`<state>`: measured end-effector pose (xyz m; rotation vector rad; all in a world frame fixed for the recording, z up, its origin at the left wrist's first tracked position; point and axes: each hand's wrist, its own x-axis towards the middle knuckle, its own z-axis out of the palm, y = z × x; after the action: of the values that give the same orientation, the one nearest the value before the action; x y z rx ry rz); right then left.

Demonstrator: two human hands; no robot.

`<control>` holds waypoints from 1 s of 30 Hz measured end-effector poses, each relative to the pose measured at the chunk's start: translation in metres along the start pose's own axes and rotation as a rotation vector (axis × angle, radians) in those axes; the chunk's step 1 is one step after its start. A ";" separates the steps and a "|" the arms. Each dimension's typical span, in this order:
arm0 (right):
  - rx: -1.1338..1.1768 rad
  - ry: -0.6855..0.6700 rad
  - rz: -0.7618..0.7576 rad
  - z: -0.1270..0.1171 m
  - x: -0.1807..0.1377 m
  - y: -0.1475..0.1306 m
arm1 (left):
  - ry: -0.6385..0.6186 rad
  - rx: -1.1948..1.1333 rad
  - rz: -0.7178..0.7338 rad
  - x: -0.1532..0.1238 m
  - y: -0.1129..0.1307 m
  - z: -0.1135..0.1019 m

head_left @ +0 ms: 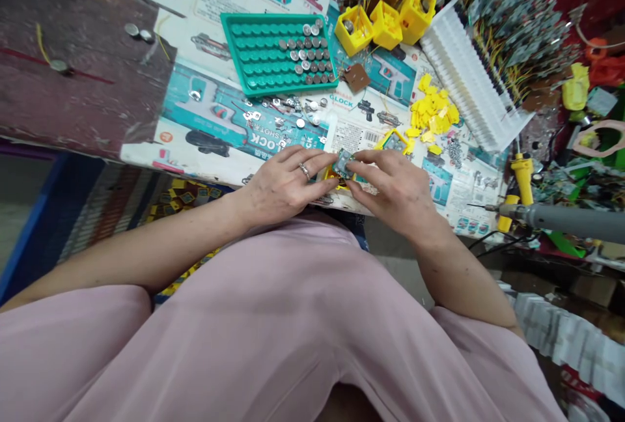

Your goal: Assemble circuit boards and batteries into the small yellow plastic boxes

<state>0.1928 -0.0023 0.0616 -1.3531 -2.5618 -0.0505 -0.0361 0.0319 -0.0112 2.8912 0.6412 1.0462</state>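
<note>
At the front edge of the table my left hand [286, 184] and my right hand [398, 187] meet over a small yellow plastic case [338, 181]. A grey-green part [344, 163], which looks like a small circuit board, sits at the case's opening, tilted. Left fingertips press the case from the left, with the thumb along its near side. From the right, the right fingers pinch the grey-green part and the case's side. Fingers partly hide the case's inside. Just behind my right fingertips lies a second yellow case [407, 143] with a similar grey part in it.
Behind my hands is a green tray [239, 86] partly filled with button cells. Yellow plastic pieces [432, 112] lie in a pile to the right, near a white ridged rack [469, 77]. A soldering iron [556, 215] points in from the right. Yellow cube cases [385, 25] stand at the back.
</note>
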 end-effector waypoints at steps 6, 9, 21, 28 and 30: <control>-0.019 0.057 -0.026 0.002 -0.005 -0.005 | 0.003 -0.025 -0.027 0.003 0.001 -0.002; 0.030 0.106 -0.011 0.005 -0.007 -0.002 | -0.002 -0.031 -0.027 0.003 0.000 -0.003; 0.017 0.178 -0.038 0.009 -0.014 -0.004 | 0.017 -0.049 -0.007 0.001 0.000 -0.002; -0.036 0.141 -0.113 0.003 -0.012 -0.002 | -0.014 -0.045 -0.014 0.003 -0.001 -0.003; 0.005 0.127 -0.107 0.003 -0.011 -0.002 | 0.016 -0.087 -0.004 0.002 0.000 -0.001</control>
<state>0.1965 -0.0114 0.0561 -1.1711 -2.5236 -0.1438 -0.0354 0.0326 -0.0089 2.8090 0.5856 1.0703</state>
